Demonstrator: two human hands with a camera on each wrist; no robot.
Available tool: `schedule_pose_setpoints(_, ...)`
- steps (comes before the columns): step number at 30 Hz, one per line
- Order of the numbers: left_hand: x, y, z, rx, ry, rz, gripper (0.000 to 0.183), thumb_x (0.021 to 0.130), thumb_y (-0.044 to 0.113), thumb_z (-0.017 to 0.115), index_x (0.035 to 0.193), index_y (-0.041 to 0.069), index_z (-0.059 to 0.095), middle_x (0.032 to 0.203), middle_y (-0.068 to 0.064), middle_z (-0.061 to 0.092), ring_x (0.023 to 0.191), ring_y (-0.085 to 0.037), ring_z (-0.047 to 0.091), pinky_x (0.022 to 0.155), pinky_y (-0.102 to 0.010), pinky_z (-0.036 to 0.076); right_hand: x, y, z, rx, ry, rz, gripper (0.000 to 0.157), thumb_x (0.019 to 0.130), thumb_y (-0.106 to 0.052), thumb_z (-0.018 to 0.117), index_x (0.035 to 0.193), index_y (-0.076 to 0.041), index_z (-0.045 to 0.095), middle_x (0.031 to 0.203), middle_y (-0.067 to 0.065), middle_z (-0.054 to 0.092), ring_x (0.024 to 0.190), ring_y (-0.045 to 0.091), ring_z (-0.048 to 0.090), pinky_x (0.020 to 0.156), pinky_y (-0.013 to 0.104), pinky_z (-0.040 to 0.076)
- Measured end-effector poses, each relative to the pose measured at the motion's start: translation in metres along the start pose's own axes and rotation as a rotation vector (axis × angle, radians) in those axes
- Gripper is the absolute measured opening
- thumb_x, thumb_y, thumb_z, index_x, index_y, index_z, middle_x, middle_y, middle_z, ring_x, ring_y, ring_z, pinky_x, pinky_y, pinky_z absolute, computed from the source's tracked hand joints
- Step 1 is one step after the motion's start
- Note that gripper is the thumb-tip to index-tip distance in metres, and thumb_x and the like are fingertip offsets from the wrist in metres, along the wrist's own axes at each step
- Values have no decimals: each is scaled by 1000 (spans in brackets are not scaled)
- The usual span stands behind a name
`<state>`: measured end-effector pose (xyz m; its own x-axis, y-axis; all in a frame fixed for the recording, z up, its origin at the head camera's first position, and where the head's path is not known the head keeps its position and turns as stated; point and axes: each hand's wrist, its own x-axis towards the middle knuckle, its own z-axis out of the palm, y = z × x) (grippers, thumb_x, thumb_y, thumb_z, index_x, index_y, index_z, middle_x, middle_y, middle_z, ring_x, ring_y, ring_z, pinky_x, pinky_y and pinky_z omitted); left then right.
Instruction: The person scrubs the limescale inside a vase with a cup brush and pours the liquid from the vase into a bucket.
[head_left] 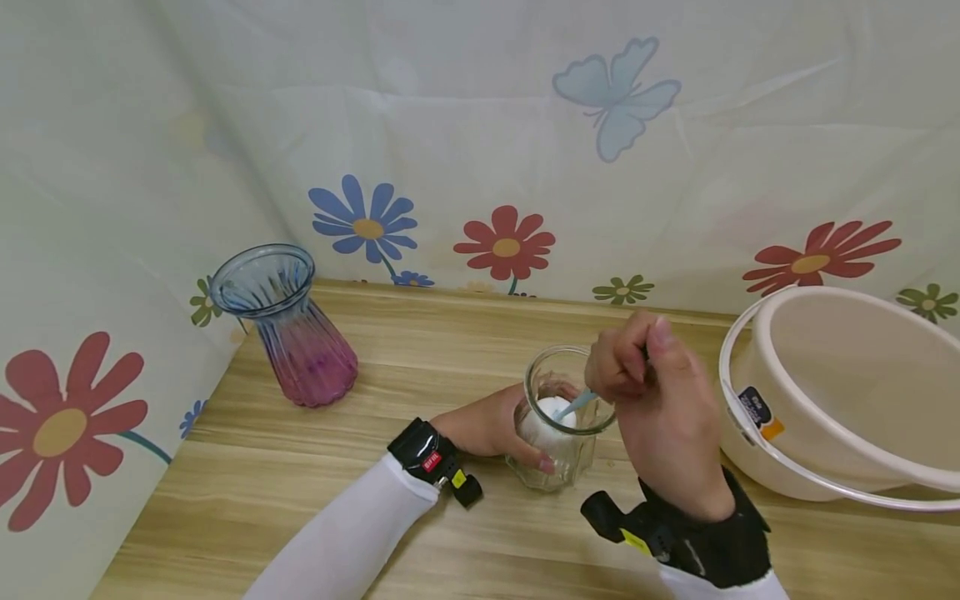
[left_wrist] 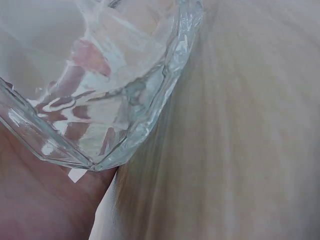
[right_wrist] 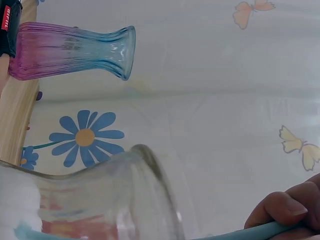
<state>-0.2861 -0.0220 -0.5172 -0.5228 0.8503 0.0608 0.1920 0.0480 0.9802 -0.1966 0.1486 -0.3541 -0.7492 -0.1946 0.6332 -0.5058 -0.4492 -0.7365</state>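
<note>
A clear faceted glass vase point(head_left: 572, 467) stands on the wooden table, and my left hand point(head_left: 491, 425) grips it from the left side. In the left wrist view the palm lies against the glass, and a fingertip shows through it. Above the rim, my right hand point(head_left: 660, 408) holds the light blue handle point(head_left: 577, 404) of a sponge brush, its fingers curled round the upper end. The brush's white head point(head_left: 543, 425) is down inside the vase. The right wrist view shows the handle point(right_wrist: 260, 232) running from the fingers into the vase's mouth point(right_wrist: 155, 175).
A ribbed blue-to-pink glass vase point(head_left: 307, 342) stands upright at the back left. To the right is a large cream bucket point(head_left: 757, 375) with its handle hanging down the front. Behind the table hangs a white curtain point(head_left: 450, 125) printed with flowers and butterflies.
</note>
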Motion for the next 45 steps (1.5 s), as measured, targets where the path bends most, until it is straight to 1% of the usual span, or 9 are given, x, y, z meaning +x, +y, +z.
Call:
schedule_pose_setpoints(7,0,0,-1,21,-13,19,80,80,8,87,145,28,45,134,4,61,123,-9,56,113,-31,42,-1,-5,-10,175,-3,-124,40,113,-19,12,79,-4,26,70,2,23,60,17,26,60,32,17)
schedule_pose_setpoints(10,0,0,-2,42,-9,25,78,80,10,87,145,26,47,135,4,61,126,-8,54,116,-31,39,-1,-5,-10,191,-5,-140,40,112,-18,11,79,-3,25,69,2,23,60,16,26,59,31,16)
schedule_pose_setpoints(17,0,0,-1,1,-7,23,83,79,6,87,146,25,44,135,0,60,121,-11,58,108,-30,47,2,0,-5,69,10,-58,38,114,-18,21,79,-5,28,69,1,22,59,16,25,58,34,18)
schedule_pose_setpoints(24,-2,2,-2,32,-9,-19,81,81,15,87,148,27,43,141,7,58,125,-8,56,111,-28,45,2,13,4,-109,-27,106,39,115,-19,24,79,-5,30,68,3,23,58,18,24,55,36,19)
schedule_pose_setpoints(27,-2,1,-3,42,-26,-9,80,83,21,88,148,28,42,142,7,59,126,-8,56,113,-29,43,1,17,6,-184,-53,189,39,115,-19,24,80,-5,33,68,4,25,58,20,25,54,36,21)
schedule_pose_setpoints(30,-1,0,-3,44,-35,0,77,83,22,88,146,28,44,140,8,60,126,-7,56,113,-29,44,1,17,6,-210,-75,221,39,115,-17,25,79,-3,34,69,5,25,58,22,26,54,37,22)
schedule_pose_setpoints(34,1,-3,-3,58,-31,7,77,82,24,89,145,29,44,139,9,60,125,-7,56,113,-29,44,1,17,6,-205,-79,219,39,114,-16,25,78,-4,33,68,5,25,58,23,25,54,37,22)
schedule_pose_setpoints(39,0,-3,-3,101,-9,-3,82,81,28,90,148,33,43,141,10,58,124,-7,55,110,-29,44,0,17,6,-178,-35,197,39,114,-19,24,78,-6,32,68,4,27,58,23,25,54,38,21)
schedule_pose_setpoints(45,0,-2,-1,53,-1,-22,82,80,17,89,148,28,44,141,8,58,124,-8,56,110,-28,45,2,14,4,-96,7,125,38,114,-21,26,78,-8,31,68,2,23,60,17,25,58,36,21)
